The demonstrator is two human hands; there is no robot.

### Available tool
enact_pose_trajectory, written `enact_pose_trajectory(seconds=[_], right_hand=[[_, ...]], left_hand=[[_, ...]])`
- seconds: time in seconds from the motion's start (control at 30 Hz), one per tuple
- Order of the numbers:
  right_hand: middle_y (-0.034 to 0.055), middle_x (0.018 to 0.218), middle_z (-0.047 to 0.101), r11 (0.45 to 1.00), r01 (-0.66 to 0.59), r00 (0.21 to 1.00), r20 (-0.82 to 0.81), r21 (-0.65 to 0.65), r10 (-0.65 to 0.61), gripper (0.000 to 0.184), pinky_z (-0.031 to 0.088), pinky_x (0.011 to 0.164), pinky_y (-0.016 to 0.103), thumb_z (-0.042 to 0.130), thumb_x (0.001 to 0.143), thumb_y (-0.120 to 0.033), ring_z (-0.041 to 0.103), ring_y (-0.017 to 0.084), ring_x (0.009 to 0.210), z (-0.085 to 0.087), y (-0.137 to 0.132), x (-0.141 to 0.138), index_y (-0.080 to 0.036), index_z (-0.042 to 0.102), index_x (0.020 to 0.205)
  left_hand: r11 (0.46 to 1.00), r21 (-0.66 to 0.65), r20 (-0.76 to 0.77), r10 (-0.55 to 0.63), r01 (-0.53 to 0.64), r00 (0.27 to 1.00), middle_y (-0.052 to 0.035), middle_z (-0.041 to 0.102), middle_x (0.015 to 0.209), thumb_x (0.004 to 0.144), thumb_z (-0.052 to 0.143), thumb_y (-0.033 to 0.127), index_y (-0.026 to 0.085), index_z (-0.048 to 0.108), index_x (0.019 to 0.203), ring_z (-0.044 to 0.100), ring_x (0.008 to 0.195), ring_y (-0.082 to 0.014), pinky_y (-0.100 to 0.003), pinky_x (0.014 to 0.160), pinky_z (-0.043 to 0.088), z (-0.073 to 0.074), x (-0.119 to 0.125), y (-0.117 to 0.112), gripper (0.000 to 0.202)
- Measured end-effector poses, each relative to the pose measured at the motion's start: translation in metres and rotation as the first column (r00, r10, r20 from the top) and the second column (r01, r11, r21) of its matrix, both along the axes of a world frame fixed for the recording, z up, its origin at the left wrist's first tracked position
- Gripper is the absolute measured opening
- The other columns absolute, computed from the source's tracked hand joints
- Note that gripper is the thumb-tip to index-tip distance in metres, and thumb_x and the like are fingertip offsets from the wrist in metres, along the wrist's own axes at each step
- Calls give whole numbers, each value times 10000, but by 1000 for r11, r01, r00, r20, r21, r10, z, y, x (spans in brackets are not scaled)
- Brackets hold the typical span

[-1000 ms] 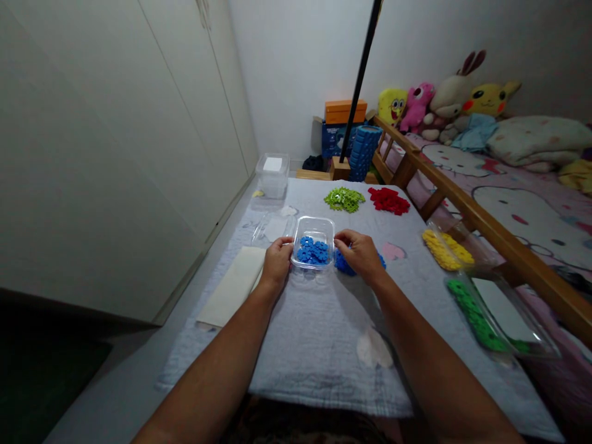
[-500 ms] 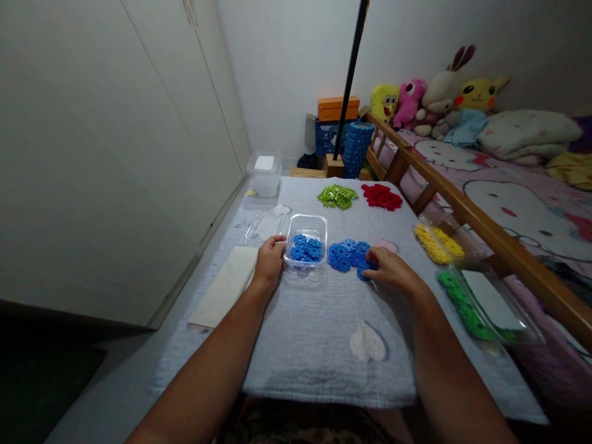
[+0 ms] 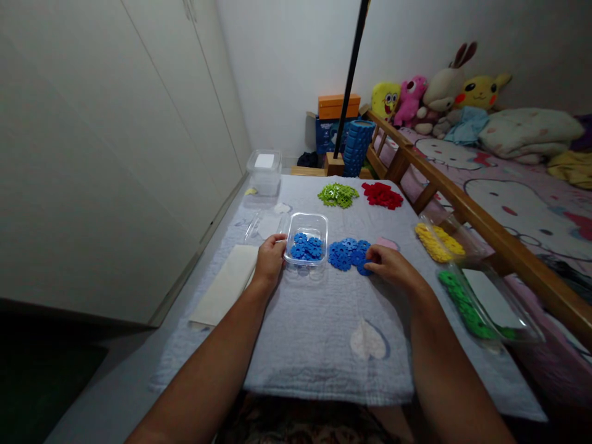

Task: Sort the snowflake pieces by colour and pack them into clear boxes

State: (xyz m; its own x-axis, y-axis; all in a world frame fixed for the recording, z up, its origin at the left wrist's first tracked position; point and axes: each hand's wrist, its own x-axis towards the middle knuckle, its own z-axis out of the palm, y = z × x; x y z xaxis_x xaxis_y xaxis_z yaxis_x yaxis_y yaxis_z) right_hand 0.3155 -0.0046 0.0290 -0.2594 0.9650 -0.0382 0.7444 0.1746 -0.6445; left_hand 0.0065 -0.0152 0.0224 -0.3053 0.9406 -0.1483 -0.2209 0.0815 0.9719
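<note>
My left hand grips the left wall of a clear plastic box. Several blue flower-shaped plastic discs lie inside it. Just right of the box, more of the same discs make a loose blue pile on the cloth. My right hand is at the pile's right edge, thumb and fingers closed on a blue disc there. Part of that disc is hidden behind the fingertips.
Light green pieces and red pieces lie in heaps at the back. Boxes of yellow discs and green discs stand at right. A clear lid, a cream folded sheet and a lidded box are at left.
My right fingers have drawn closer together on the disc at the pile's right edge, which has shifted slightly. My left hand stays on the box.
</note>
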Motion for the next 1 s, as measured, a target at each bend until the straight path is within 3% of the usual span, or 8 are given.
enact_pose_trajectory(seconds=[0.2,0.3,0.37,0.53,0.67,0.83,1.0], right_hand=[[-17,611,526,995,-85,970,-232,-49,71,174,365,540,257,650,728,-346,472,130,574,22,0,-9,-201,580,660],[-30,612,515,995,-81,950,-306,-59,59,189,348,514,245,658,744,-374,453,120,553,38,2,-31,-196,595,727],[-27,648,531,998,-70,946,-316,6,69,165,355,528,243,651,763,-351,468,121,578,45,6,-51,-195,596,757],[3,744,574,944,-93,976,-159,316,149,59,403,680,269,619,803,-173,528,150,713,44,24,-104,-199,600,753],[60,865,646,892,-119,993,43,435,111,81,412,817,330,629,827,-126,565,206,855,30,34,-127,-197,631,788],[65,891,684,896,-121,993,34,427,117,40,428,838,339,632,856,-186,591,213,873,25,29,-116,-203,659,832],[49,843,692,921,25,997,-79,388,6,91,450,767,306,595,842,-251,616,187,797,36,18,-66,-202,664,810]], left_hand=[[1000,-1,0,5,-5,1000,88,464,475,663,630,257,156,652,874,369,362,-70,-186,356,283,0,0,1,235],[1000,-7,0,3,-3,1000,88,462,478,661,631,260,155,652,875,369,363,-68,-184,358,276,0,0,0,239],[1000,-3,0,-3,3,1000,88,467,485,662,629,265,157,650,879,370,368,-68,-184,359,280,0,0,0,243],[1000,13,-8,-11,11,1000,86,476,498,666,631,278,156,650,882,371,379,-69,-189,361,295,-2,-1,0,248],[1000,12,7,-4,4,1000,89,464,486,667,625,268,157,648,887,367,377,-71,-190,365,293,-3,-1,0,247],[1000,3,15,-11,11,1000,84,482,500,671,642,269,155,648,900,384,383,-70,-185,369,294,-3,-2,1,256],[1000,-5,10,-11,11,1000,85,475,494,678,639,266,157,652,899,377,374,-70,-186,366,282,-3,-2,0,248]])
